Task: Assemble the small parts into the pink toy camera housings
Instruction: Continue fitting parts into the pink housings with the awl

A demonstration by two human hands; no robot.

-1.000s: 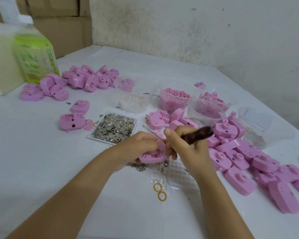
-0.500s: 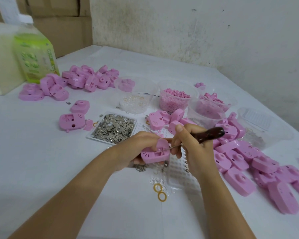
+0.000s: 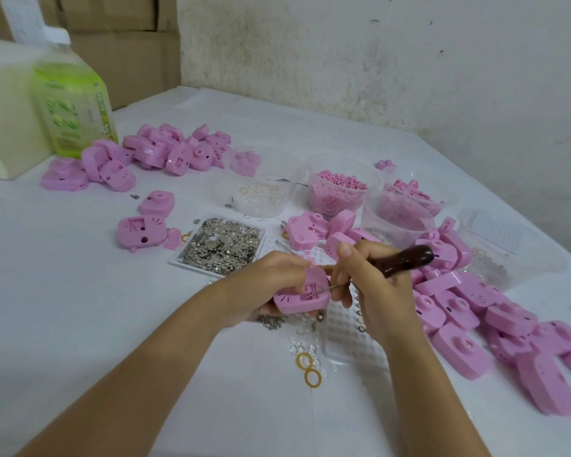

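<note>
Seating a part in the slot
Left hand (image 3: 271, 285) grips pink housing (image 3: 302, 296); right hand (image 3: 373, 278) grips awl (image 3: 406, 258). Keep housing braced, tip square, pressure light.

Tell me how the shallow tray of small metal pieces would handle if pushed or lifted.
The shallow tray sits flat and low, so it would probably slide rather than tip. The metal pieces are heaped loose to its rim, so a tilt or jolt would likely spill some. That heap probably makes it heavy for its size.
</note>
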